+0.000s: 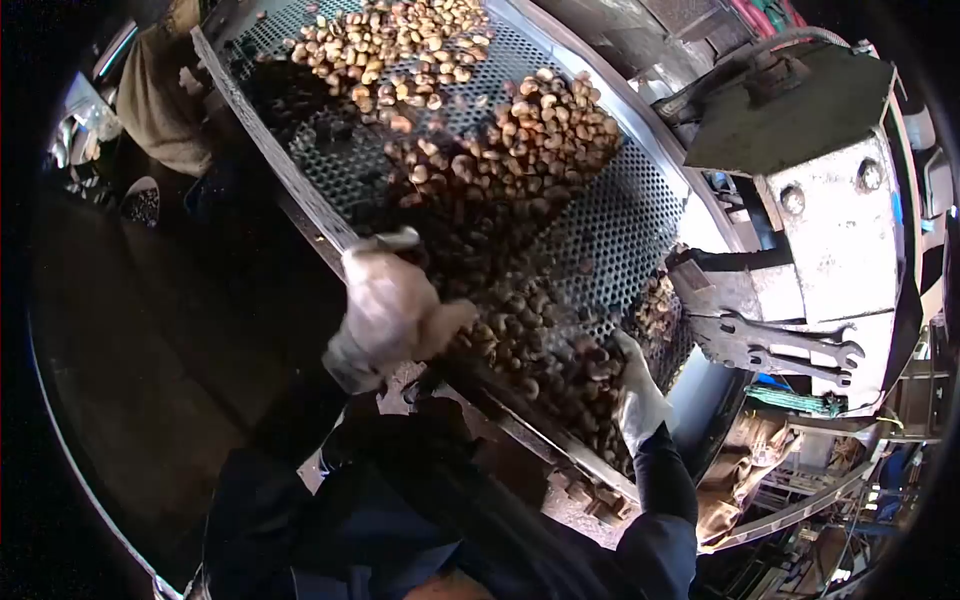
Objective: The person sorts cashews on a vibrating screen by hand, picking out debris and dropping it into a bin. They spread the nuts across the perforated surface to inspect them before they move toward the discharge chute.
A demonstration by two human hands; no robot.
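Brown, curved nuts that look like cashews in their shells (550, 135) lie in heaps on a perforated metal tray (640, 215). My left hand (390, 305), in a pale glove, is over the tray's near edge, left of the lower heap. Motion blurs it, but its fingers look spread, with nothing visible in them. On the right, my right hand (640, 400), in a white glove, rests against the side of the lower nuts (580, 375). Its fingers are stretched out toward the tray surface, and some fingertips are hard to make out.
A raised rim (275, 150) runs along the tray's left side. Two spanners (790, 345) lie on a metal machine part (835, 235) to the right. A burlap sack (160, 105) hangs at upper left. More nuts (400, 40) cover the tray's far end.
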